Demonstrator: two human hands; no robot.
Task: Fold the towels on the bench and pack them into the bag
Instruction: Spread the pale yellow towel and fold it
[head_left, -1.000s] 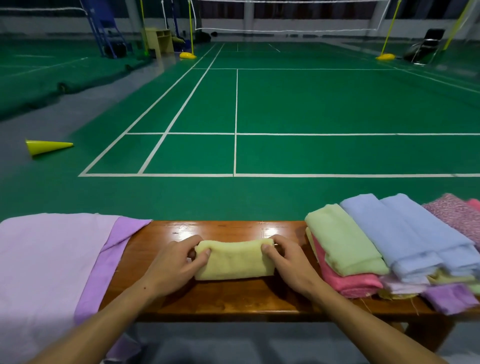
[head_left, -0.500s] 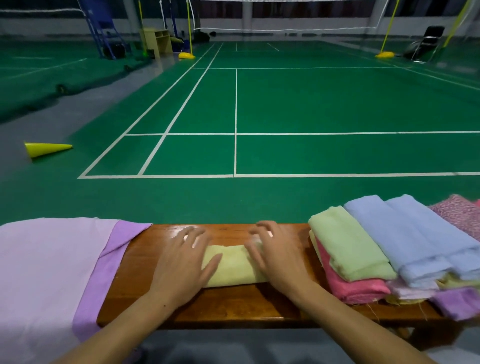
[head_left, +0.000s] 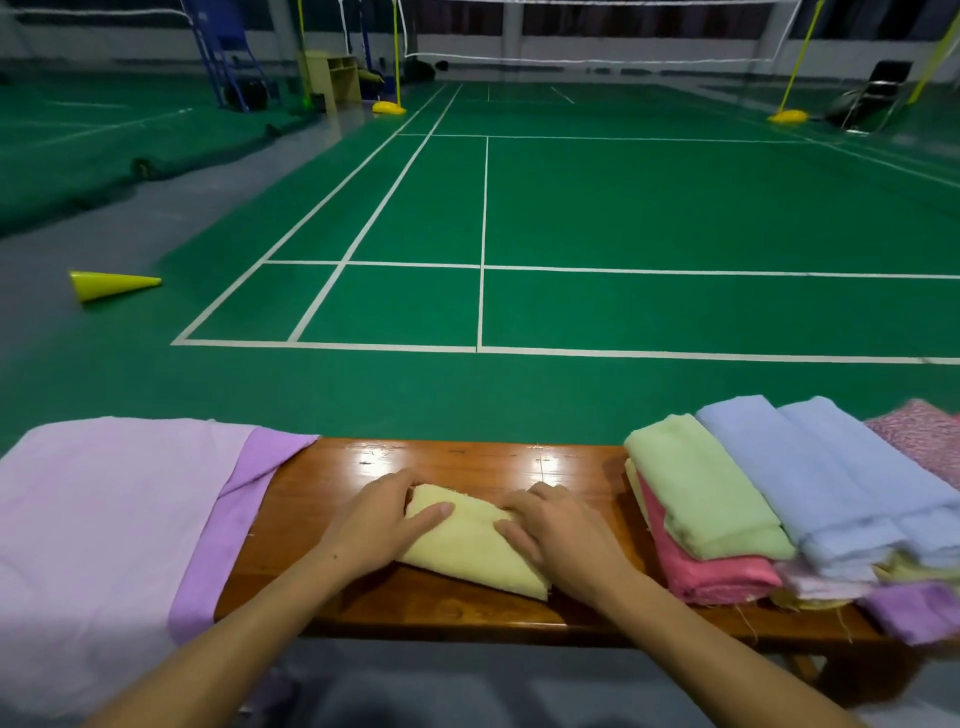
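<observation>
At bench centre, our left hand (head_left: 376, 525) lies flat, fingers straight, pressing the 9 o'clock end of the yellow towel (head_left: 470, 545); thumb on top, nothing gripped. Right hand (head_left: 558, 535) does the same at the 3 o'clock end, fingers spread and flat on the cloth, no pinch visible. Towel is a small folded packet lying skewed on the bench (head_left: 467, 460), its near corner pointing to 5 o'clock, close to the front edge.

We judge the step as flattening the last fold before packing. To do it well: press down evenly with both palms, sweep outward from the middle toward 9 and 3 to push air out, square the frayed edges so layers line up, then slide fingers under both ends and lift as one piece so it does not spring open. Thin cloth, likely to unfold if grabbed by one corner.

Out at 3 o'clock, a pile of towels (head_left: 779, 519): light green on pink, two blue ones, speckled pink at the far edge, purple and pale ones underneath; they look only loosely folded, so plenty of work seems left. At 9 o'clock a large lilac cloth (head_left: 114, 519) drapes over the bench end; we cannot tell whether it is the bag. At 12 o'clock lies green court floor, with a yellow cone (head_left: 111, 285) tipped over at 10 o'clock.
</observation>
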